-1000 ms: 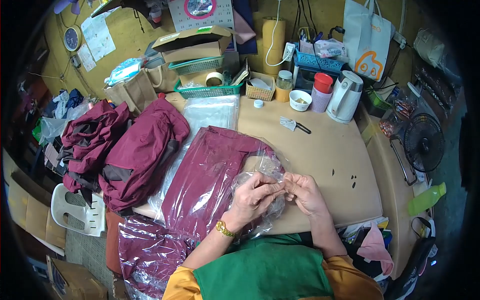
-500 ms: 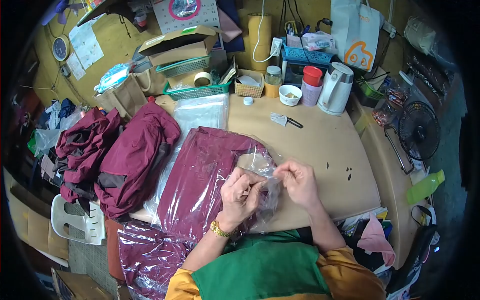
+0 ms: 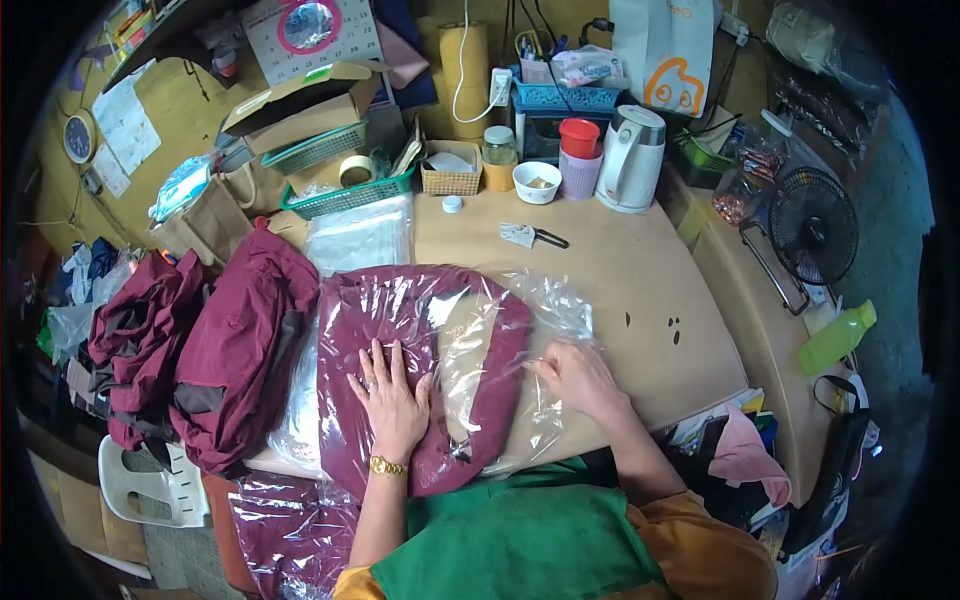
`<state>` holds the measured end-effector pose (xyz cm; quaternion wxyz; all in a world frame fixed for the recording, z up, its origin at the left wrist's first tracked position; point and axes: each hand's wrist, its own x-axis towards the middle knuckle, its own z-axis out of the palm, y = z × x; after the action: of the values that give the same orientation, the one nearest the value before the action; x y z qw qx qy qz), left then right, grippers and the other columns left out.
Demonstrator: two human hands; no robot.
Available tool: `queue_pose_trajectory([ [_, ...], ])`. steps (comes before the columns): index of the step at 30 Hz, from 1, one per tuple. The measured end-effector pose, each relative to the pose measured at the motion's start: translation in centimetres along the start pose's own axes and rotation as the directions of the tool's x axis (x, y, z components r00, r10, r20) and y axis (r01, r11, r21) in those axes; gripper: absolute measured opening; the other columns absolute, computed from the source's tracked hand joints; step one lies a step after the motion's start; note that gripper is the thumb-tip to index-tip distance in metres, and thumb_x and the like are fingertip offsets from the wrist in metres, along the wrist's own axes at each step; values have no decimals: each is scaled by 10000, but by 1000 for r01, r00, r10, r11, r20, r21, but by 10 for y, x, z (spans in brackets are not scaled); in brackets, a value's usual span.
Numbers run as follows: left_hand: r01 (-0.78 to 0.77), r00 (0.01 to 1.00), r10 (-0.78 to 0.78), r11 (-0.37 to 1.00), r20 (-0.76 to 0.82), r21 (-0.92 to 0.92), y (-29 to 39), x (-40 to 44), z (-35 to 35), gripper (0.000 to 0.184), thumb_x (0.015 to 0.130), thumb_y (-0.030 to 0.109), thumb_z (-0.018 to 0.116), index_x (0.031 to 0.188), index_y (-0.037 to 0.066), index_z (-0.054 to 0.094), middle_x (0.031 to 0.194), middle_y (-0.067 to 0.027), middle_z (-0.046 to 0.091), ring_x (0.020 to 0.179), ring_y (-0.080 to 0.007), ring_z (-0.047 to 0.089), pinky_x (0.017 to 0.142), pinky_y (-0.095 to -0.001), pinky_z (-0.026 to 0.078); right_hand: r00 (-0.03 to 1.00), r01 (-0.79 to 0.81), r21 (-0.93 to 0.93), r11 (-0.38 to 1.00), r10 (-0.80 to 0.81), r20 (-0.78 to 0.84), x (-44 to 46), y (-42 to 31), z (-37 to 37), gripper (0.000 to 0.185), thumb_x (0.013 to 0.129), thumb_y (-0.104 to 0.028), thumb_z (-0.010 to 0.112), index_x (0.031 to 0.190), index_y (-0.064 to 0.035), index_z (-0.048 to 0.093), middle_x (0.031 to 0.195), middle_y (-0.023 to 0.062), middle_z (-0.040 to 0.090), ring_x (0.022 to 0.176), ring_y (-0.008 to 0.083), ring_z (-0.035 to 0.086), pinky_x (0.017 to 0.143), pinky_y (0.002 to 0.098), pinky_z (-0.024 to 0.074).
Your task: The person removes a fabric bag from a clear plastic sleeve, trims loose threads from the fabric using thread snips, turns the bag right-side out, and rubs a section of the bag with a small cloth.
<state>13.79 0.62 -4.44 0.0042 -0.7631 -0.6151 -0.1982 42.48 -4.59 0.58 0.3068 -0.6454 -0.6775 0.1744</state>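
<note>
Left hand lies flat on the soft bagged garment; right hand apparently pinches slippery film, best held by its edge.

On the far wall, left of centre, the calendar carries rows of small dates; 15, 22 and 29 can be read down its right side. At the far right, the white bag bears an orange outline logo under orange lettering too small to read. The left wall's papers show print too faint to read
</note>
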Motion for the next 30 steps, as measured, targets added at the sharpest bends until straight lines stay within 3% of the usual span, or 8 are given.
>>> queue_pose_trajectory([
  [5,50,999,-50,998,4,33,2,1,-3,686,948,480,535,1500,110,366,1584,-178,264,1480,-386,178,1174,-602,80,999,-42,-327,944,43,-5,-6,29,10,199,914,-102,670,1098,-24,680,939,93,705,906,196,651,800,390,505],
  [8,53,999,-53,998,-4,41,3,3,-1,682,942,480,540,1493,111,381,1583,-173,271,1478,-385,186,1174,-601,86,980,53,331,942,15,-200,1,19,27,587,915,-50,659,1453,-60,425,1170,114,666,1111,182,589,899,360,487],
  [10,62,998,-62,997,-8,46,3,2,0,682,938,481,545,1489,111,389,1582,-171,274,1476,-384,191,1174,-601,90,989,-68,953,296,-103,103,3,4,23,839,926,-34,643,1569,-70,104,1343,142,568,1223,179,515,957,355,472],
  [12,75,997,-74,996,-23,43,2,3,-2,684,928,484,555,1481,110,404,1581,-169,277,1473,-380,199,1172,-601,101,986,-89,934,346,-103,132,6,-7,-7,677,899,-12,662,1489,-8,330,1177,134,655,1056,154,606,864,319,513],
  [14,95,995,-93,994,-32,51,-2,5,1,687,923,483,562,1478,110,407,1581,-165,279,1474,-374,200,1171,-601,108,916,-308,656,689,29,400,8,19,-50,390,851,-7,697,1223,17,583,950,70,695,839,118,650,730,261,532],
  [18,161,986,-160,986,-47,31,-3,6,0,694,921,478,563,1485,108,398,1575,-173,286,1474,-373,199,1171,-602,107,904,-176,811,557,417,-90,-5,92,-115,132,811,-37,733,848,-36,606,719,-16,604,633,74,589,628,213,495],
  [23,127,990,-123,990,-68,61,-2,8,5,697,914,469,571,1474,86,410,1565,-189,297,1468,-384,209,1166,-611,115,622,-55,34,998,61,-780,6,77,-121,120,836,-55,704,917,-12,628,721,54,650,688,156,621,663,315,505],
  [30,119,991,-114,990,-75,69,-2,7,3,707,909,464,581,1478,86,400,1559,-189,308,1463,-388,220,1160,-618,130,902,-267,-500,824,396,171,79,8,-34,467,947,-450,556,1160,-44,642,1042,274,660,1077,385,625,924,460,476],
])
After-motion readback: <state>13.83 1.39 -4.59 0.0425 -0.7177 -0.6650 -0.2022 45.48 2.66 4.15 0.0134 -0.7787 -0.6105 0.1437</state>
